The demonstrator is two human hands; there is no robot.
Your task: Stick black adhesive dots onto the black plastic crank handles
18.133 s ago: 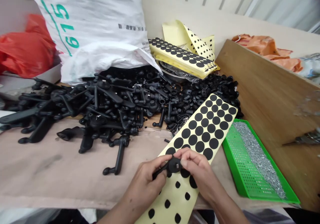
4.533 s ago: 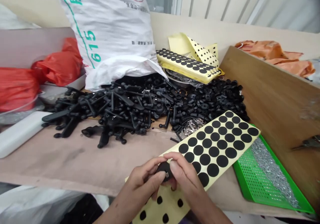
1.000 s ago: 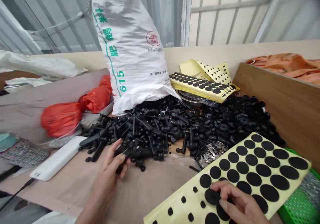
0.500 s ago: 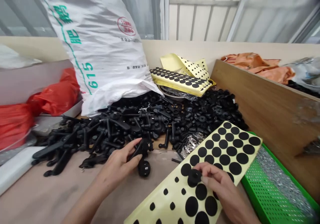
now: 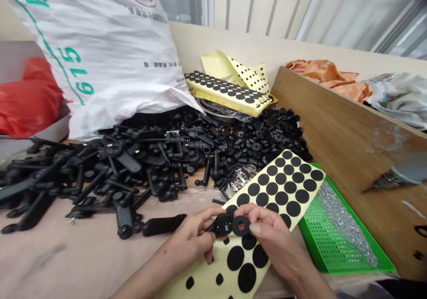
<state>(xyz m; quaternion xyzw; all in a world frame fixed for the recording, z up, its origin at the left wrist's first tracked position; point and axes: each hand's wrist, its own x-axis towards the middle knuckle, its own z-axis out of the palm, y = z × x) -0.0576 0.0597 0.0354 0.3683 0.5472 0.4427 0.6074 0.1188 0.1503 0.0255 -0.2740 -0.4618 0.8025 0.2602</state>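
Note:
My left hand (image 5: 196, 232) is closed on a black plastic crank, whose round end (image 5: 224, 224) with a small metal piece at its centre points right. A black grip (image 5: 163, 224) sticks out left of the hand; I cannot tell whether it belongs to the same part. My right hand (image 5: 271, 234) pinches a black ring (image 5: 240, 226) with a squarish hole, right beside the crank's round end. Under both hands lies a pale yellow sheet (image 5: 203, 268) of round black pads, with small dark dots where some pads are gone.
Loose black plastic parts (image 5: 133, 165) are heaped behind, below a white sack (image 5: 126, 58). A green basket (image 5: 320, 245) of small metal pieces stands right, by a wooden board (image 5: 333, 125). More pad sheets (image 5: 227, 94) lie at the back; a red bag (image 5: 30, 103) is left.
My hands have come together over the sheet. The ring has been lifted off the sheet and turned so its hole shows, beside the crank's round end. The view has shifted right and down.

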